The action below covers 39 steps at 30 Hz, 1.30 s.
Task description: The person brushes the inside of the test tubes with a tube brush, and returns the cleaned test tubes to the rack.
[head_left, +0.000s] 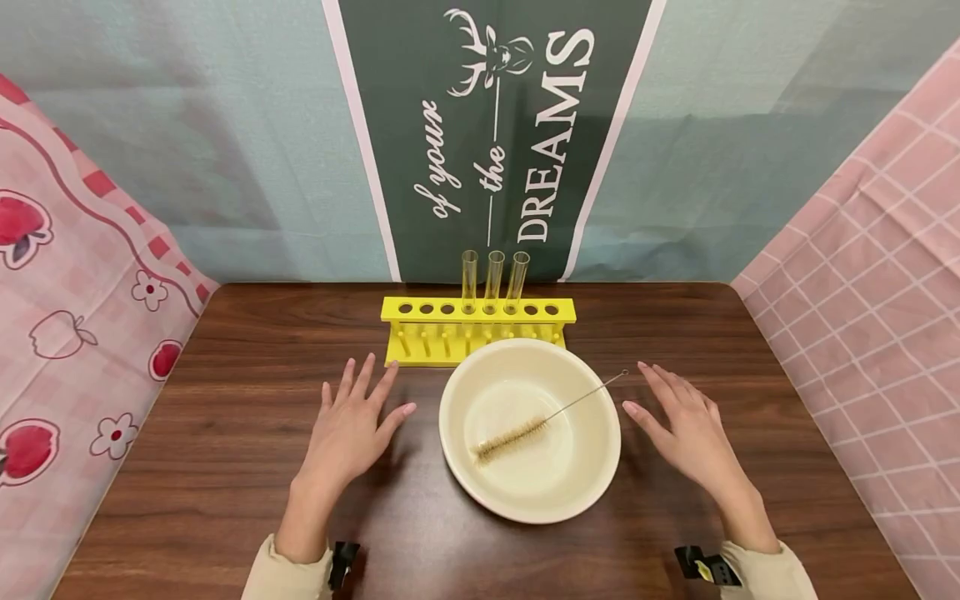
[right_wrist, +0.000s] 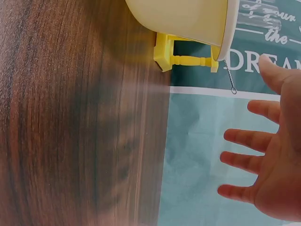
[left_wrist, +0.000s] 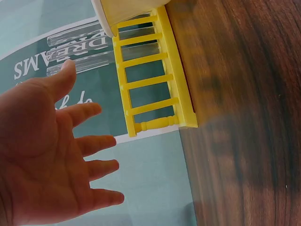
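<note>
A cream basin point(head_left: 536, 504) stands in the middle of the table. Inside it lies a test tube brush point(head_left: 513, 439), its bristles at the lower left and its wire handle leaning over the right rim, ending in a small loop point(right_wrist: 233, 90). Behind the basin is a yellow test tube rack point(head_left: 422, 362), partly hidden by it, with three clear glass test tubes point(head_left: 492, 279) upright in its holes. My left hand point(head_left: 347, 433), fingers spread, hovers left of the basin near the rack's left end. To the right, my right hand point(head_left: 686, 433) holds nothing, fingertips close to the brush's loop.
The dark wooden table point(head_left: 225, 467) extends to both sides. A green printed banner point(head_left: 420, 50) and pale blue cloth hang at its back edge. Pink patterned cloth point(head_left: 52, 333) borders the left side, and pink checked cloth point(head_left: 870, 333) the right.
</note>
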Motion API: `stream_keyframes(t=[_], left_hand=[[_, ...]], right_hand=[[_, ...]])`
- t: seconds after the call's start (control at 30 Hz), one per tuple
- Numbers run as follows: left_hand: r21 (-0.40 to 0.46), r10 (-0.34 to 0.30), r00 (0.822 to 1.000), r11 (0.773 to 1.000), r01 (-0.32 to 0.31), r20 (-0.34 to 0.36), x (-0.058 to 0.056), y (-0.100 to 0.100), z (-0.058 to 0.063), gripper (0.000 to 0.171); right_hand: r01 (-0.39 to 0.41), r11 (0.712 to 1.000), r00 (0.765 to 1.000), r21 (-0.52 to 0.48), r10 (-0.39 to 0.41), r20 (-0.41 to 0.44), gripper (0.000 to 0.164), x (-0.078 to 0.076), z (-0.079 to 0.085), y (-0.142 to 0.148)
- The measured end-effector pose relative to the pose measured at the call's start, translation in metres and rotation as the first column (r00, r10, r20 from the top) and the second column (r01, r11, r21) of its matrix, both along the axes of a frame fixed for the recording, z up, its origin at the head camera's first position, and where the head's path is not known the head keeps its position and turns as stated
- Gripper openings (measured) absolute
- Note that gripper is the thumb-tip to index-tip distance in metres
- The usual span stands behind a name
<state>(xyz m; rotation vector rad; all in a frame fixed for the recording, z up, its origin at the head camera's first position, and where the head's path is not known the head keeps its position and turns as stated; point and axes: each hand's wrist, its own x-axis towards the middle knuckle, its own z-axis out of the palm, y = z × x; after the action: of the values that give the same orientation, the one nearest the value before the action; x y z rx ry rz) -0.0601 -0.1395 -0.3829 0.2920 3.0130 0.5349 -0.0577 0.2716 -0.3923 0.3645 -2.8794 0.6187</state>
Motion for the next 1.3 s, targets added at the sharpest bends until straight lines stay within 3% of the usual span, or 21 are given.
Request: stream_keyframes(t=[0.13, 0.23, 0.37, 0.53, 0.63, 0.73, 0.87, 1.0, 1.13, 1.3], left_hand=[[0.01, -0.013, 1.0, 1.0, 0.013, 0.009, -0.001, 0.001, 0.001, 0.064], [0.041, -0.015, 1.0, 0.999, 0.014, 0.022, -0.002, 0.005, 0.002, 0.063], [0.149, -0.002, 0.999, 0.989, -0.005, 0.048, -0.003, 0.015, 0.003, 0.057], [0.295, 0.007, 0.999, 0.955, -0.016, 0.031, -0.006, 0.029, 0.001, 0.033], [0.342, 0.017, 0.999, 0.939, -0.03, 0.041, -0.008, 0.037, -0.002, 0.019], [0.356, 0.038, 0.997, 0.932, -0.061, 0.07, -0.008, 0.042, -0.003, 0.013], [0.364, 0.05, 0.994, 0.928, -0.083, 0.099, -0.009, 0.045, -0.004, 0.012], [0.384, 0.04, 0.991, 0.919, -0.086, 0.126, -0.01, 0.047, -0.007, 0.016], [0.413, 0.032, 0.988, 0.906, -0.092, 0.151, -0.01, 0.048, -0.009, 0.017], [0.447, 0.031, 0.984, 0.888, -0.106, 0.174, -0.011, 0.049, -0.01, 0.017]], right_hand=[[-0.002, 0.998, 1.0, -0.061, 0.002, -0.009, 0.055, -0.003, 0.0, 0.001], [0.019, 0.994, 0.999, -0.111, -0.015, 0.036, 0.053, -0.004, 0.002, 0.001], [0.055, 0.982, 0.997, -0.182, -0.043, 0.069, 0.046, -0.005, 0.002, -0.001], [0.1, 0.962, 0.992, -0.252, -0.077, 0.101, 0.034, -0.006, -0.001, -0.002], [0.125, 0.939, 0.981, -0.321, -0.069, 0.18, 0.033, -0.006, -0.003, -0.001], [0.137, 0.895, 0.966, -0.425, -0.026, 0.257, 0.034, -0.007, -0.005, -0.001], [0.143, 0.829, 0.951, -0.541, 0.037, 0.308, 0.032, -0.008, -0.011, 0.002], [0.142, 0.785, 0.941, -0.603, 0.083, 0.329, 0.031, -0.01, -0.014, 0.004], [0.135, 0.768, 0.936, -0.626, 0.109, 0.336, 0.031, -0.011, -0.015, 0.005], [0.138, 0.771, 0.933, -0.622, 0.11, 0.343, 0.032, -0.011, -0.015, 0.005]])
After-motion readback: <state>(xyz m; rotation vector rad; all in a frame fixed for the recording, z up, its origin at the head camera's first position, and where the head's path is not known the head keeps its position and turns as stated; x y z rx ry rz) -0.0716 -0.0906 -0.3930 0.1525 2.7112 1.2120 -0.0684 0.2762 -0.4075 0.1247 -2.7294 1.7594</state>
